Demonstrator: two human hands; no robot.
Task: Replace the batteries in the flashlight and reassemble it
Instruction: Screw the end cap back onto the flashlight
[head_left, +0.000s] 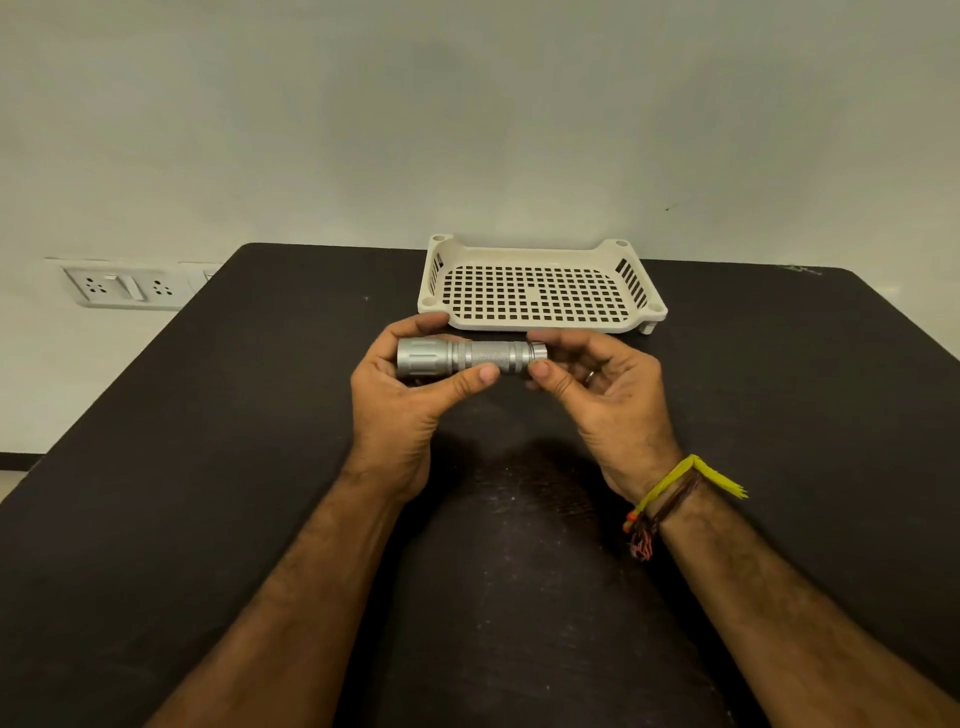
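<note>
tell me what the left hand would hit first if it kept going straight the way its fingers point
Probably the cream perforated tray. The left hand holds the flashlight by its head, fingers pointing up and away across the table, and the tray's near rim lies just beyond them. Depth is unclear, so it might pass over the rim.

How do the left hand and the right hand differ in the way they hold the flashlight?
The left hand wraps around the wide head end of the flashlight, while the right hand holds only the narrow tail end. The left thumb lies along the ribbed body; the right thumb presses near the end cap. The right wrist wears a yellow thread; the left wrist is bare. Both hands hold the flashlight level above the black table.
</note>
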